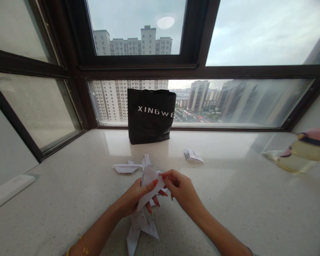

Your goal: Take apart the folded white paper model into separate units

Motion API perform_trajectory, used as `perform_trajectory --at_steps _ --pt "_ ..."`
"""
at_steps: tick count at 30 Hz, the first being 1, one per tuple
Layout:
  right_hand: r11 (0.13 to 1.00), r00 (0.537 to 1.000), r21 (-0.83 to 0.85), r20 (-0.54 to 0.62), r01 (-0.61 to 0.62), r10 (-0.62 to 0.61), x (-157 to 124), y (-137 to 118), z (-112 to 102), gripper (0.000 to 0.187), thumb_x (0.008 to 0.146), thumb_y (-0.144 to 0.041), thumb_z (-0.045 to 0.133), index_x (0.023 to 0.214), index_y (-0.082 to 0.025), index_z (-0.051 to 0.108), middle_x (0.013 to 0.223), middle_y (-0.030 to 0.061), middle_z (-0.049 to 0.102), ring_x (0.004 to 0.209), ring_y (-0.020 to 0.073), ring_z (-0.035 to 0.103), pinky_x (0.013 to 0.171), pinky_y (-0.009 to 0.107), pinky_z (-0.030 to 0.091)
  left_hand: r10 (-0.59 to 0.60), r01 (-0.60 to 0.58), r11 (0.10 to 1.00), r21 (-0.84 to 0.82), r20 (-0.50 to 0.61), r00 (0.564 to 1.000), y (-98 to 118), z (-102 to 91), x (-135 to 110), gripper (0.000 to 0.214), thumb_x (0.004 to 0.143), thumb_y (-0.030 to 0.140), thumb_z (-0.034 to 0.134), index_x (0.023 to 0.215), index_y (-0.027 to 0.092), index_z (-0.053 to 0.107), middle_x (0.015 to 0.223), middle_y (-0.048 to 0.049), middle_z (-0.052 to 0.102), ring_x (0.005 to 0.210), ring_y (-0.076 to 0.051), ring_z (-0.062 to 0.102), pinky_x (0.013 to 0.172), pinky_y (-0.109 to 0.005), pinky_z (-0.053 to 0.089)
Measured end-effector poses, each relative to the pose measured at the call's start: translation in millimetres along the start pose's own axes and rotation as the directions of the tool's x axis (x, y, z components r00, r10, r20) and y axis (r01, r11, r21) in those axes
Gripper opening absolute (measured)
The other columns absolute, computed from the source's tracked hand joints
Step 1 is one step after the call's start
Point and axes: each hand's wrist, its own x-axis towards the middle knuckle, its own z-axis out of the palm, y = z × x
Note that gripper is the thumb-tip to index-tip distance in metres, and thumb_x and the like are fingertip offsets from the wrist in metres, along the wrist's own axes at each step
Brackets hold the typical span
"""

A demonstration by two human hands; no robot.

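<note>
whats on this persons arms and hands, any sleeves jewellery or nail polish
Both forearms are bare, with no sleeves or gloves in view. The left hand has a thin gold-coloured bracelet at its wrist. The right hand shows no ring or watch that can be made out. The fingernails are painted red.

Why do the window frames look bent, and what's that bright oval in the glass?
Head view: the wide lens bows the dark window frames and smears the pink-capped yellow bottle at the right edge; the pale oval is likely a lamp reflected in the glass; backlight darkens the black carrier bag and sheens the speckled stone counter; the white folded paper is sharp.
</note>
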Motion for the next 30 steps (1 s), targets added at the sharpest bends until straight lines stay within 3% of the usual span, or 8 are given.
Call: perform_trajectory --at_steps 3,5,9,12,16,20,25,30 --pt "0.999 1.0 -0.047 0.006 0.02 -0.02 0 1 0 0.02 0.076 -0.028 0.045 0.083 -0.018 0.061 0.055 -0.0015 0.056 0.042 0.0089 0.046 0.037 0.02 0.036 0.001 -0.001 0.999 0.049 0.001 1.0 0 -0.5 -1 0.046 0.069 0.05 0.059 0.093 0.011 0.059 0.082 -0.0098 0.064 0.049 -0.008 0.052 0.036 -0.016 0.038" --pt "0.989 0.998 -0.138 -0.026 0.054 -0.058 1 2 -1 0.02 0.077 -0.028 0.046 0.084 -0.019 0.062 0.056 -0.0016 0.055 0.046 0.0096 0.047 0.043 0.021 0.037 -0.009 0.009 0.996 0.094 -0.006 1.0 0 -0.5 -2 0.047 0.074 0.053 0.052 0.087 0.009 0.062 0.066 -0.005 0.061 0.041 -0.005 0.045 0.034 -0.016 0.032" --pt "0.957 0.978 -0.267 -0.14 0.116 -0.158 3 2 -5 0.031 0.071 -0.033 0.059 0.099 -0.021 0.059 0.082 0.0035 0.059 0.066 0.0138 0.052 0.061 0.027 0.043 -0.05 0.049 0.97 0.239 -0.005 0.999 3 0.3 -3 0.056 0.077 0.058 0.041 0.08 0.007 0.065 0.041 0.0049 0.04 0.032 -0.002 0.028 0.032 -0.016 0.019" --pt "0.973 0.988 -0.175 -0.003 0.15 -0.152 4 2 -7 0.036 0.07 -0.037 0.06 0.103 -0.021 0.058 0.095 0.0058 0.058 0.08 0.0164 0.053 0.066 0.027 0.044 -0.052 0.036 0.948 0.315 0.043 0.998 5 2.9 -7 0.053 0.078 0.056 0.041 0.094 0.01 0.062 0.053 0.0013 0.052 0.035 -0.002 0.03 0.034 -0.016 0.019" --pt "0.984 0.983 -0.122 0.144 0.131 -0.113 5 0 -8 0.02 0.069 -0.037 0.061 0.067 -0.018 0.064 0.077 0.0023 0.057 0.074 0.0141 0.053 0.063 0.024 0.041 -0.115 0.042 0.916 0.398 0.161 0.98 9 8.4 -12 0.049 0.079 0.053 0.042 0.105 0.015 0.058 0.066 -0.0024 0.061 0.039 -0.003 0.036 0.037 -0.016 0.023" --pt "1.0 0.984 0.022 0.18 -0.014 0.009 6 0 -9 0.028 0.065 -0.044 0.063 0.061 -0.017 0.061 0.062 -0.0012 0.057 0.056 0.0103 0.049 0.05 0.021 0.036 -0.122 0.033 0.877 0.479 0.156 0.98 13 9.9 -12 0.046 0.078 0.051 0.046 0.088 0.012 0.067 0.054 -0.0006 0.057 0.039 -0.004 0.037 0.04 -0.017 0.027" --pt "0.914 0.955 0.319 0.238 -0.251 0.179 10 2 -15 0.036 0.057 -0.049 0.069 0.06 -0.014 0.058 0.052 -0.0034 0.056 0.046 0.0075 0.046 0.046 0.02 0.031 -0.108 0.026 0.872 0.488 0.14 0.984 13 4.1 -9 0.044 0.075 0.05 0.05 0.088 0.011 0.065 0.077 -0.008 0.068 0.04 -0.005 0.043 0.038 -0.016 0.028" --pt "0.743 0.836 0.463 0.497 -0.482 0.232 6 12 -14 0.035 0.051 -0.04 0.076 0.062 -0.011 0.059 0.055 -0.0023 0.057 0.046 0.0057 0.048 0.046 0.018 0.033 -0.165 0.011 0.859 0.511 0.257 0.952 15 10.0 -18 0.041 0.077 0.047 0.048 0.093 0.013 0.065 0.065 -0.0042 0.068 0.035 -0.004 0.036 0.037 -0.016 0.026"
